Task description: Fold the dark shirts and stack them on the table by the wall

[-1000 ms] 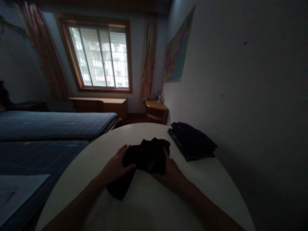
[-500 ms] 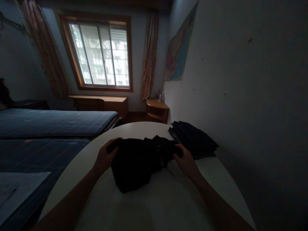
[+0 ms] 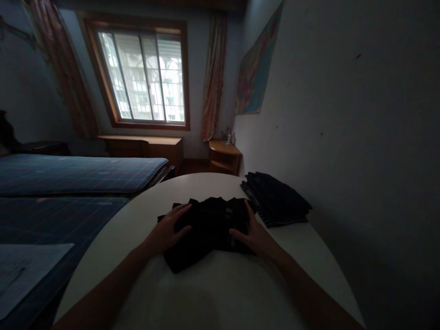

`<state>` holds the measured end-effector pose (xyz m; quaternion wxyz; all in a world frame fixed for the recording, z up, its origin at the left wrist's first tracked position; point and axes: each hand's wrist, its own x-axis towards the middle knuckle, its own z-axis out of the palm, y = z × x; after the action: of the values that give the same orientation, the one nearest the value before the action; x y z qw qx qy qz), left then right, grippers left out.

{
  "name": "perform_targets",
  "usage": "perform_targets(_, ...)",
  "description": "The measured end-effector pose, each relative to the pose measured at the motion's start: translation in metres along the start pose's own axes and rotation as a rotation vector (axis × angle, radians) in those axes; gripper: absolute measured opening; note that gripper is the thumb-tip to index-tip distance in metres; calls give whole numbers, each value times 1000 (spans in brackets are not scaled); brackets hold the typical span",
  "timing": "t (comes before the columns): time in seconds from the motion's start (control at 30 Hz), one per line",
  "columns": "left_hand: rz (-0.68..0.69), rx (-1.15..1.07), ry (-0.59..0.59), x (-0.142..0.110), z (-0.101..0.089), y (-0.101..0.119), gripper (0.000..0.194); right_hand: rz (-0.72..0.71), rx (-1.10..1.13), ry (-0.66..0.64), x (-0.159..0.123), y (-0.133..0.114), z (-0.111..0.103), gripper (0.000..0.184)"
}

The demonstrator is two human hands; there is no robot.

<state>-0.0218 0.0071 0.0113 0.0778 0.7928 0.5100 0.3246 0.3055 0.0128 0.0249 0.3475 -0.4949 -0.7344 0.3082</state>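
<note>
A black garment (image 3: pixel 206 224), partly bunched and too dark to tell its kind, lies on the round white table (image 3: pixel 206 293) in front of me. My left hand (image 3: pixel 168 231) rests on its left side, thumb and fingers apart. On the right side of the cloth lies my right hand (image 3: pixel 252 233), its thumb and fingers spread over the fabric. A small pale mark shows on the garment near my right thumb. Just beyond my right hand, a stack of dark folded clothes (image 3: pixel 277 199) sits at the table's right edge.
A wall (image 3: pixel 343 183) runs close along the right. To the left are beds with blue checked mattresses (image 3: pixel 82 176), a pale sheet (image 3: pixel 30 266) on the nearer one. A wooden desk (image 3: pixel 165 142) and a corner shelf (image 3: pixel 225 147) stand by the window (image 3: pixel 147 78).
Both hands have let go of the garment's upper edges and now lie spread on top of it. The cloth has come down flatter onto the table.
</note>
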Motion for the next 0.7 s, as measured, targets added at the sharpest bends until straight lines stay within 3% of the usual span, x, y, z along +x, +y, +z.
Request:
perform_targets(0.07,13,69,-187,-4,8,5,57,-7,-56,-37,-1,-4,4,107)
perform_targets(0.13,-17,124,-256,-7,13,2,53,-3,-76,-39,0,-5,5,93)
perform_targets(0.2,-56,165,-240,-7,14,-6,53,-42,-35,33,3,-3,3,82)
perform_targets(0.33,-129,259,-161,-4,11,-24,48,-110,146,306,14,5,-9,64)
perform_targets(0.5,-176,334,-101,0,7,-37,39,-145,322,455,27,23,-13,64)
perform_targets(0.6,-209,350,14,4,1,-33,34,-208,188,446,26,26,-9,58)
perform_targets(0.7,-57,214,17,5,-7,-11,31,-213,-117,358,18,19,-4,46)
